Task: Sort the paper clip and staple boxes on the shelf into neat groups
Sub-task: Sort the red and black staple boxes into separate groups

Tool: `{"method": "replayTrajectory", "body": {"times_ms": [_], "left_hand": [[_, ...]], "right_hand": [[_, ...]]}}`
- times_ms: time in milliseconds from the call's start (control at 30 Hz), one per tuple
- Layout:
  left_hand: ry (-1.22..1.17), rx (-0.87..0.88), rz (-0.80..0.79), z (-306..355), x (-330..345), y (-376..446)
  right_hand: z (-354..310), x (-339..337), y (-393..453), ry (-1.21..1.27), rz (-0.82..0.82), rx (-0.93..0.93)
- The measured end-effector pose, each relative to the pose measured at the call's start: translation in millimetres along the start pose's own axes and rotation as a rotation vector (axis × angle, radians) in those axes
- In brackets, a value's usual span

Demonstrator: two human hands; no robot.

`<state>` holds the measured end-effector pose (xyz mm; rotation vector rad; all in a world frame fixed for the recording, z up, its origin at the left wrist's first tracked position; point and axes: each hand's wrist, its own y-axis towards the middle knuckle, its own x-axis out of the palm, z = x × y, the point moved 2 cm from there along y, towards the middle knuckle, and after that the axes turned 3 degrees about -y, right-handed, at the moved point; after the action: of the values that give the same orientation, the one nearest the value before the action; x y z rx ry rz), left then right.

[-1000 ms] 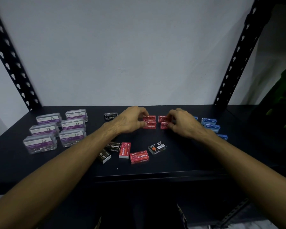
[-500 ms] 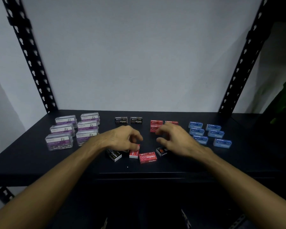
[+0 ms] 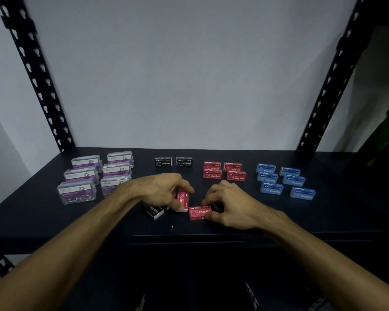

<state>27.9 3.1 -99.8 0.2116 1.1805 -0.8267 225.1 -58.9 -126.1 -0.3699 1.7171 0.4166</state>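
On the dark shelf (image 3: pixel 279 221), my left hand (image 3: pixel 160 189) pinches an upright red staple box (image 3: pixel 182 200) near the front. My right hand (image 3: pixel 231 204) curls its fingers round a flat red staple box (image 3: pixel 199 212) beside it. A loose black staple box (image 3: pixel 153 210) lies under my left hand, and another dark box is mostly hidden behind my right fingers. Further back sit several clear paper clip boxes (image 3: pixel 81 176) at left, two black staple boxes (image 3: pixel 173 161), several red staple boxes (image 3: pixel 225 171), and several blue staple boxes (image 3: pixel 281 178) at right.
Black perforated shelf posts stand at the back left (image 3: pixel 38 81) and back right (image 3: pixel 332 81) against a pale wall. The shelf's front edge (image 3: pixel 189 237) runs just below my hands. Something green shows at the far right (image 3: pixel 386 142).
Both hands drew back from the rear red group toward the front. They now close on the two loose red boxes there; the view has shifted slightly.
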Motion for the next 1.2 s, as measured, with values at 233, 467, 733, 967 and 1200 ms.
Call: {"method": "replayTrajectory", "body": {"times_ms": [233, 467, 733, 967, 1200], "left_hand": [[-0.161, 0.025, 0.091, -4, 0, 7], [-0.277, 0.026, 0.257, -15, 3, 17], [-0.417, 0.049, 0.410, -21, -2, 20], [-0.374, 0.067, 0.370, -22, 0, 17], [-0.280, 0.042, 0.284, -27, 3, 17]], "right_hand": [[4, -2, 1, 0.099, 0.032, 0.068], [-1, -6, -2, 0.241, 0.039, 0.140], [5, -1, 2, 0.352, 0.105, 0.183], [8, 2, 5, 0.313, 0.175, 0.192], [8, -3, 6, 0.276, 0.111, 0.158]]}}
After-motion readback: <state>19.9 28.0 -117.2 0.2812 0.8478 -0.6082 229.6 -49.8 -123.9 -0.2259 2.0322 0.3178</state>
